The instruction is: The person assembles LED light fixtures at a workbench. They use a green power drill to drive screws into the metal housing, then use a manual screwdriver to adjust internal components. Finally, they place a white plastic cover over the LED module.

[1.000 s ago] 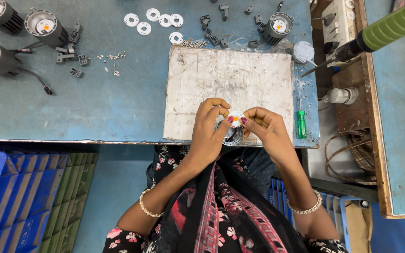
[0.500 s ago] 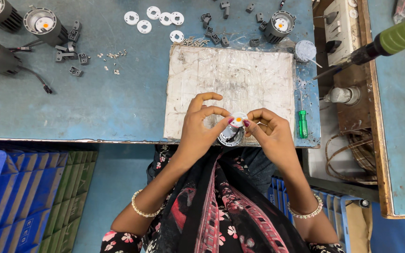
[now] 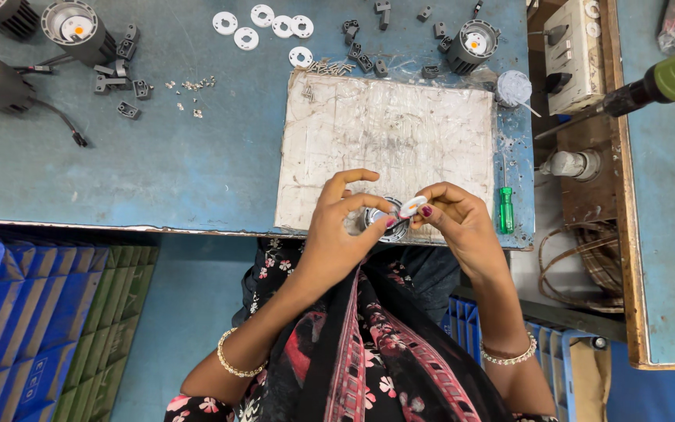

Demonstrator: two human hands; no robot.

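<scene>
My left hand [image 3: 343, 223] grips a small round dark lamp housing [image 3: 376, 216] at the near edge of a worn white board [image 3: 400, 133]. My right hand [image 3: 452, 219] pinches a small white disc with an orange centre [image 3: 412, 207] and holds it tilted against the housing's rim. Both hands meet over the board's front edge. Most of the housing is hidden by my fingers.
On the blue table [image 3: 158, 164]: several white rings [image 3: 263, 23], grey clips [image 3: 365, 55], small screws [image 3: 193, 84], a lamp unit [image 3: 474, 43] at the back, more lamps [image 3: 76, 27] far left. A green screwdriver [image 3: 506, 211] lies right of my hand; a powered driver [image 3: 666, 78] hangs at right. Blue crates [image 3: 17, 328] stand below left.
Both hands have shifted slightly toward me along the board's front edge. The white disc has tilted against the housing rim.
</scene>
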